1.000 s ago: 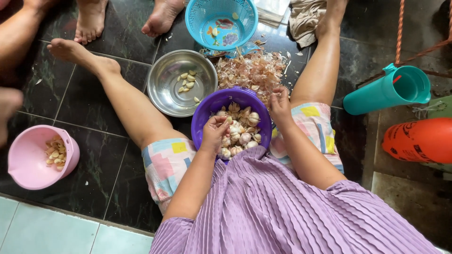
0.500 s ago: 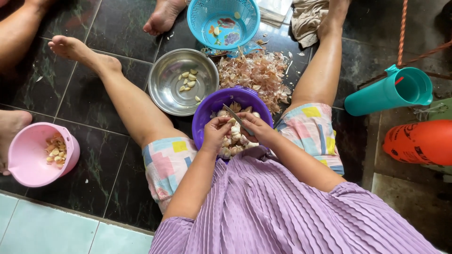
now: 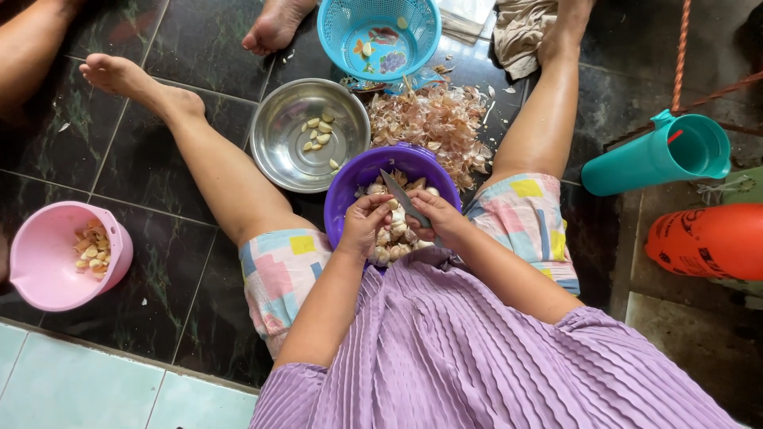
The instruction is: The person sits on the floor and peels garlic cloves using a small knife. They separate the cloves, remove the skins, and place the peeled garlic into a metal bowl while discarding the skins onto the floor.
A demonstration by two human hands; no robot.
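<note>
Left hand [image 3: 367, 221] pinching a garlic clove [image 3: 391, 205] over the purple bowl [image 3: 350, 184], fingers closed on it. Right hand [image 3: 437, 218] clamped on a small knife [image 3: 404, 199], blade angled up-left toward the clove. Hands close together, nearly touching at the clove. Under both hands, purple bowl of unpeeled cloves, sitting between the knees on the floor. Step in hand, by the look: peeling or trimming a single clove with the knife tip. Next move probably calls for a firm pinch and a shallow cut, blade kept off the thumb. Just beyond the hands, left of them: steel bowl [image 3: 274, 155] with a few peeled cloves [image 3: 318, 132]. Straight ahead of the hands: heap of papery garlic skins [image 3: 437, 119] on the dark tiled floor [image 3: 143, 151]. Further out: blue plastic basket [image 3: 334, 32], crumpled cloth [image 3: 520, 32]. Far left of the hands: pink bucket [image 3: 32, 270] holding more cloves. Far right: teal jug [image 3: 652, 159] lying on its side, orange container [image 3: 707, 238]. Another person's foot [image 3: 274, 28] at the top edge.
</note>
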